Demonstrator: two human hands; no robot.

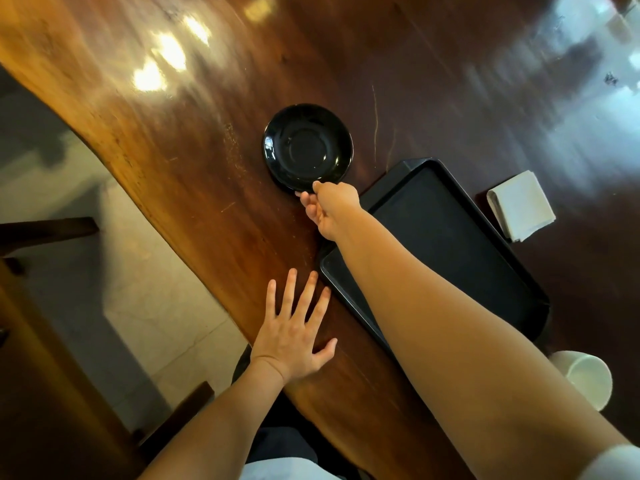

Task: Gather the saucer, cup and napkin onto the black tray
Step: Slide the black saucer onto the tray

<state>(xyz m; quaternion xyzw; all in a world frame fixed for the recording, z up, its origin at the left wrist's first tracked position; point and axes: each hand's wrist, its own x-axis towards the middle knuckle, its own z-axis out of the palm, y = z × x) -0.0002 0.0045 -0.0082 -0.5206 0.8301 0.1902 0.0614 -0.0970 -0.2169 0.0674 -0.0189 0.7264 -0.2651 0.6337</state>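
Bracing flat on the table (194, 188), the left hand (294, 336) spreads open fingers, likely for balance; the right hand (330, 209) pinches the saucer (307, 146) rim beside the empty black tray (450, 244); the napkin (521, 206) and cup (585, 377) wait right.
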